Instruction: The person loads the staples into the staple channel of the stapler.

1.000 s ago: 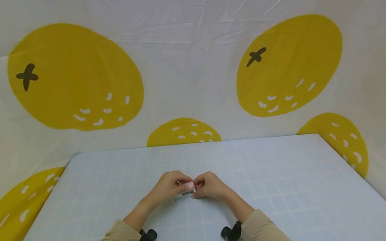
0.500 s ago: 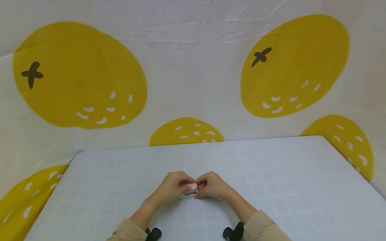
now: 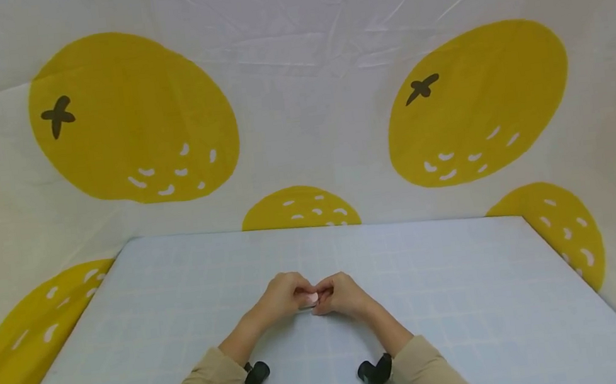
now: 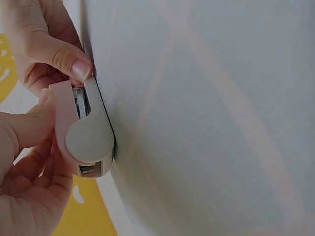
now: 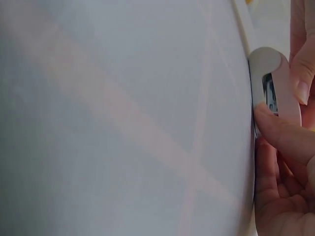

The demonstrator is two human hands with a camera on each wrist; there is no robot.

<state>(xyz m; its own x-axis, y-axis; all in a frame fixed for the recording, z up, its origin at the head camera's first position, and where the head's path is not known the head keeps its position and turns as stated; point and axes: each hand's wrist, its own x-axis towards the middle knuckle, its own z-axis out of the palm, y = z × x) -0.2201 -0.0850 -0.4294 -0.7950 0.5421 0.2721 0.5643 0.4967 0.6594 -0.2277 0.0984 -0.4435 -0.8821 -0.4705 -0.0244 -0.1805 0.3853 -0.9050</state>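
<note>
A small stapler (image 4: 91,140), pale pink on top with a white body, stands on the table between both hands. My left hand (image 3: 282,297) grips its pink upper arm (image 4: 63,110), thumb and curled fingers on it. At the opposite end, my right hand (image 3: 344,295) pinches the tip of the white base (image 5: 261,73) between thumb and fingers. In the left wrist view a gap shows between upper arm and base, with the metal staple channel (image 4: 78,101) inside. From the head view, most of the stapler is hidden behind the fingers.
A pale blue checked cloth (image 3: 457,301) covers the table. Behind it hangs a white curtain (image 3: 305,116) printed with large yellow fruit. A black wrist camera (image 3: 257,376) sits at the left sleeve, another black camera (image 3: 375,372) at the right sleeve.
The left hand has shifted slightly right, nearer the right hand, and now covers more of the stapler in the head view. Both hands keep their hold. The head view has turned slightly left.
</note>
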